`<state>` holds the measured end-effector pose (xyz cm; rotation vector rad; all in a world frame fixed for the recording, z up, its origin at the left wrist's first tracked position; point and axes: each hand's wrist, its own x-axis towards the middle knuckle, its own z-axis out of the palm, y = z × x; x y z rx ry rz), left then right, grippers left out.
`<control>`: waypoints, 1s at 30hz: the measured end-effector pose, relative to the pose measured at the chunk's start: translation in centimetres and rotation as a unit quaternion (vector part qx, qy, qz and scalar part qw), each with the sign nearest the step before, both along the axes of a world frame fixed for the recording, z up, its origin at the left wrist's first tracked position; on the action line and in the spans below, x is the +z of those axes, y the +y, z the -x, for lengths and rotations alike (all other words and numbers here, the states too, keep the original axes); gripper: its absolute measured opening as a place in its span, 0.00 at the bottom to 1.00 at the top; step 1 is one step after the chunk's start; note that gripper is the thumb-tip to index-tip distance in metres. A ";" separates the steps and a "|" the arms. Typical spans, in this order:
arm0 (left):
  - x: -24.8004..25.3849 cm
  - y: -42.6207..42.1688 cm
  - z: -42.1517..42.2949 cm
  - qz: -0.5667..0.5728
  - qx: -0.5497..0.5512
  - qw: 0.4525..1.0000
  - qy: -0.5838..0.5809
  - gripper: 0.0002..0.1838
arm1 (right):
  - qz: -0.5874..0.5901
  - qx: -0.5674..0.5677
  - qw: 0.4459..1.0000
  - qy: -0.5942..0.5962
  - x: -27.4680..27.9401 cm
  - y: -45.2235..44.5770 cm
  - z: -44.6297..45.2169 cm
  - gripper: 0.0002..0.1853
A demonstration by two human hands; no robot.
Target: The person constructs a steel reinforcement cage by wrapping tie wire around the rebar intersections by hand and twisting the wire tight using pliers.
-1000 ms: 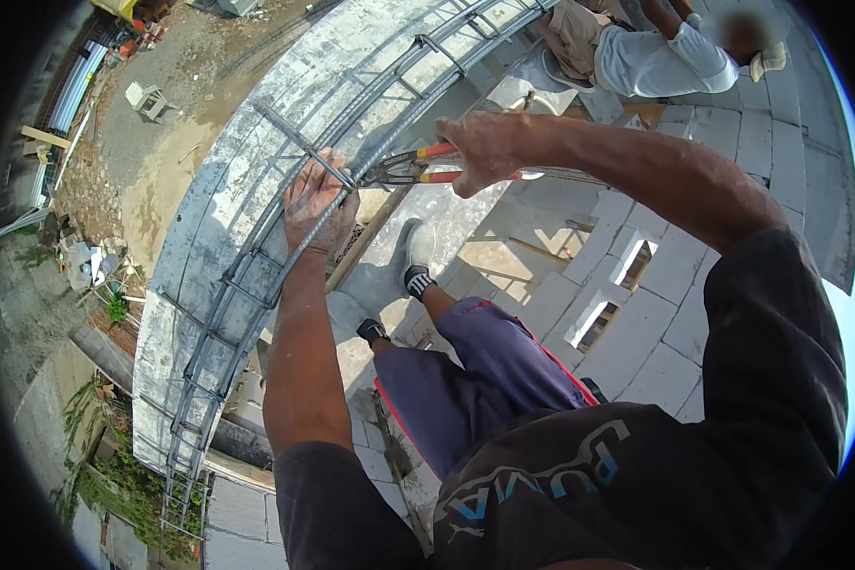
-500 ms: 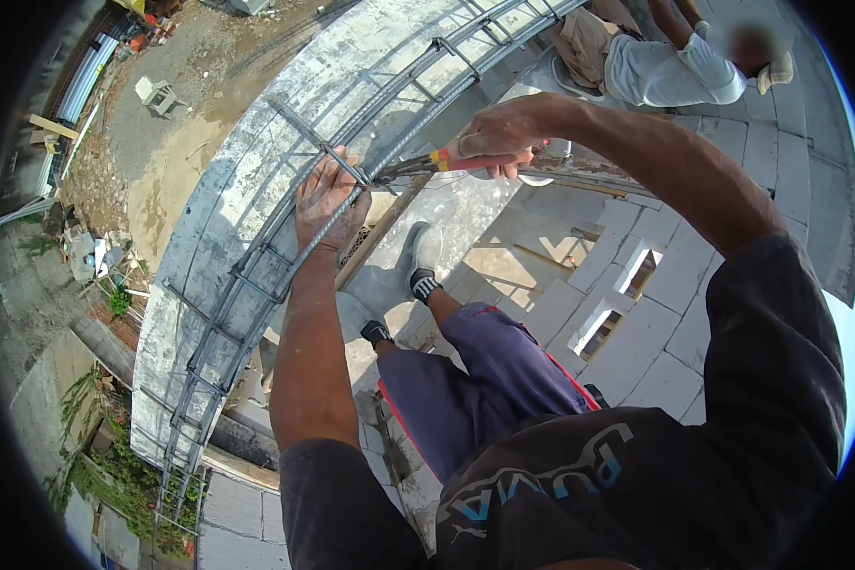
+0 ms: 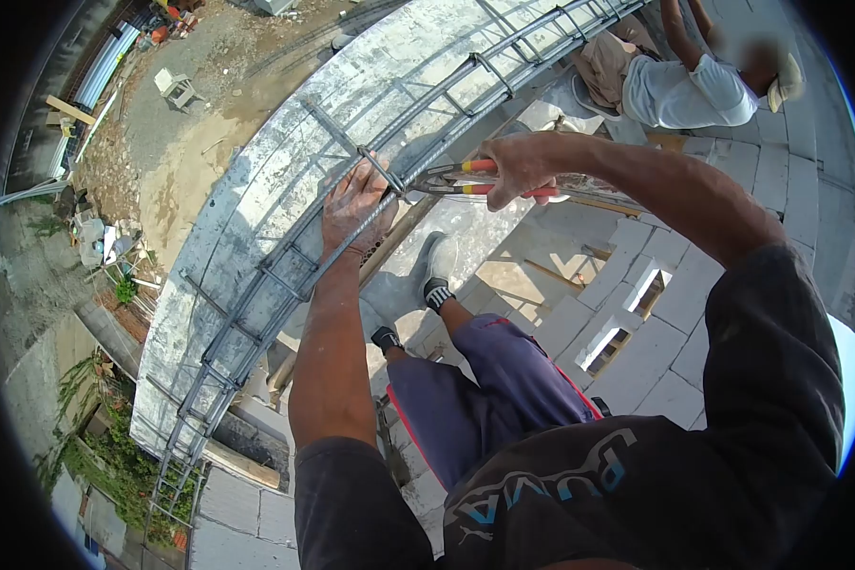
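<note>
We find the right hand [image 3: 521,171] clasping pliers [image 3: 478,189] crosswise to the rebar cage [image 3: 364,152] near the ledge's [image 3: 285,176] inner edge; the left hand [image 3: 354,211] lies nearer, its grip indeterminable.

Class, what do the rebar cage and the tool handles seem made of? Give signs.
Rebar cage: probably steel, dull grey; the ribbed look suggests it.
Tool handles: smooth red with yellow; the bright colour suggests plastic or rubber, which one is unclear.

Rebar cage [image 3: 356,231]: ribbed grey metal. Pincer handles [image 3: 481,165]: smooth red, plastic-looking. Concrete ledge [image 3: 264,193]: rough, blotchy. Shorts [image 3: 513,370]: matt cloth.
</note>
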<state>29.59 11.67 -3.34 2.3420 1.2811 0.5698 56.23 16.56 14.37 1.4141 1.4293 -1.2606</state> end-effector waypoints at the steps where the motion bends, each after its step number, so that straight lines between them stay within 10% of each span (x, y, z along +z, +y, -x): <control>1: 0.3 -0.2 0.0 0.007 0.005 1.000 0.023 0.27 | -0.134 0.103 0.986 -0.006 -0.2 -1.3 -0.2 0.34; 3: 0.4 -0.3 -0.1 0.017 0.013 1.000 0.015 0.25 | -0.396 0.293 0.870 0.009 -1.5 -3.9 -1.7 0.35; 7: -0.4 -0.4 0.1 -0.047 0.019 0.999 0.010 0.19 | -0.383 0.358 0.850 -0.057 -0.5 -2.9 -1.6 0.35; 14: -0.6 -0.5 0.3 -0.053 0.015 0.998 -0.030 0.12 | -0.064 0.064 0.994 0.061 -0.3 1.2 -1.2 0.40; 17: -0.8 -0.3 0.2 -0.063 0.020 0.996 -0.055 0.11 | 0.247 -0.299 0.920 0.050 -1.8 1.9 -3.3 0.41; 24: -0.4 -0.5 -0.2 -0.025 0.036 0.999 -0.031 0.14 | 0.128 -0.172 0.975 0.065 -0.6 0.2 -1.4 0.35; 30: 0.1 -0.2 0.0 0.027 0.010 1.000 0.010 0.26 | 0.185 -0.357 0.914 0.046 -2.1 -3.1 -2.1 0.38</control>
